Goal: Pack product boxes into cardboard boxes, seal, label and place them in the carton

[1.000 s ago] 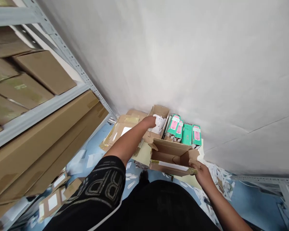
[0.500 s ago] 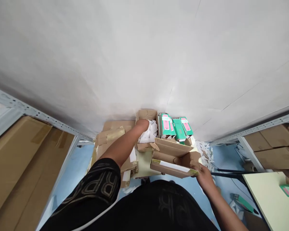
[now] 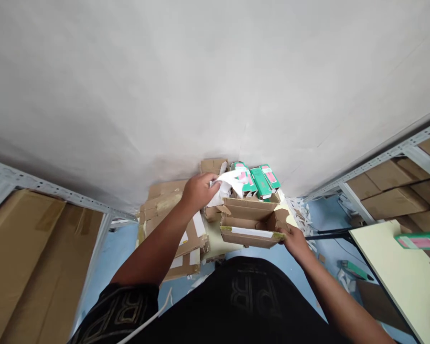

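My left hand is closed on white paper strips, lifted just above a cardboard box by the wall that has more paper in it. My right hand grips the right end of an open cardboard carton, its thumb at the rim. That carton is tilted toward me, and the inside I can see holds nothing. Directly behind it stand several green boxes with pink panels.
Flattened cardboard is stacked on the left. Paper scraps lie on the right. Metal shelving with large cartons flanks the left side, and more cartons fill the right shelf. A pale table stands at lower right.
My left hand has come up out of the paper-filled box, bringing white paper strips with it. My right hand still holds the open carton. The whole view has shifted slightly.
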Motion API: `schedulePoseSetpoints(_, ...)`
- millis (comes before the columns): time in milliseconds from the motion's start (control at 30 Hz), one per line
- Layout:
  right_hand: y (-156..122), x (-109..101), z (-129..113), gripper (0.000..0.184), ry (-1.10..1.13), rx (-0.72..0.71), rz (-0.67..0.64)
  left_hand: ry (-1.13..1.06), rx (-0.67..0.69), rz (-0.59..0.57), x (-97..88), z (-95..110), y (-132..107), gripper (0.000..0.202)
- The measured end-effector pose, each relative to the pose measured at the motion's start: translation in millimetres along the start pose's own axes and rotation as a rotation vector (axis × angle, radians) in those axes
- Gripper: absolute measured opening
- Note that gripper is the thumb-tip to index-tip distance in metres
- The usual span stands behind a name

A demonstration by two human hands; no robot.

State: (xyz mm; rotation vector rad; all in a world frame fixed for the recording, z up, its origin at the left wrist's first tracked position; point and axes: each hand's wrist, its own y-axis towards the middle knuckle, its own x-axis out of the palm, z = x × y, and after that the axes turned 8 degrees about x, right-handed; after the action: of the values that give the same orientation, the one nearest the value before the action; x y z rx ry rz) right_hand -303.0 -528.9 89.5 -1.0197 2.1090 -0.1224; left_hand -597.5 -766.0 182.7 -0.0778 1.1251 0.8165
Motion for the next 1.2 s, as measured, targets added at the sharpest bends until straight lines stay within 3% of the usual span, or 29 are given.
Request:
schedulePoseSetpoints(133,-10.4,1.8,-6.1,0.022,0.036,0.016,0.039,-0.095,0.232,-0.343,18.9,43.6,-18.4,0.023)
schedulePoseSetpoints(233,-18.9,-1.6,-5.1,0.023,0.067,0.028,0.080,-0.076,0.228,-0.571,42.0,61.2,-22.3,0.023)
schedulePoseSetpoints(300,-24.5,-7.5,0.7,0.023,0.083,0.026,0.108,-0.095,0.190,-0.644,52.8,68.6,-20.5,0.030)
schedulePoseSetpoints(400,-31.9,-23.4,16.2,0.024,0.121,0.068,0.160,-0.189,0.190,-0.614,58.2,81.5,-15.1,0.040)
schedulePoseSetpoints(500,-38.6,-48.0,35.8,0.026,0.177,0.116,0.209,-0.272,0.218,-0.426,61.2,101.7,-9.5,0.039)
schedulePoseSetpoints(600,-45.3,-77.9,59.5,0.029,0.234,0.130,0.273,-0.291,0.126,-0.240,78.1,128.2,-3.8,0.047)
schedulePoseSetpoints(667,-49.7,-98.7,80.3,0.029,0.264,0.130,0.320,-0.349,0.034,-0.270,100.2,149.1,0.5,0.057)
schedulePoseSetpoints(800,-57.7,-143.6,137.3,0.030,0.306,0.148,0.393,-0.545,-0.032,-0.503,162.4,205.6,9.1,0.069)
schedulePoseSetpoints(933,-68.4,-200.4,208.9,0.032,0.400,0.199,0.405,-0.634,-0.033,-0.570,230.7,284.3,15.6,0.083)
schedulePoseSetpoints(1067,-85.5,-260.7,281.5,0.038,0.518,0.243,0.410,-0.639,0.017,-0.634,294.2,369.6,21.4,0.077)
schedulePoseSetpoints(1200,-98.7,-303.7,344.1,0.036,0.608,0.342,0.481,-0.668,0.084,-0.690,353.3,442.7,28.8,0.071)
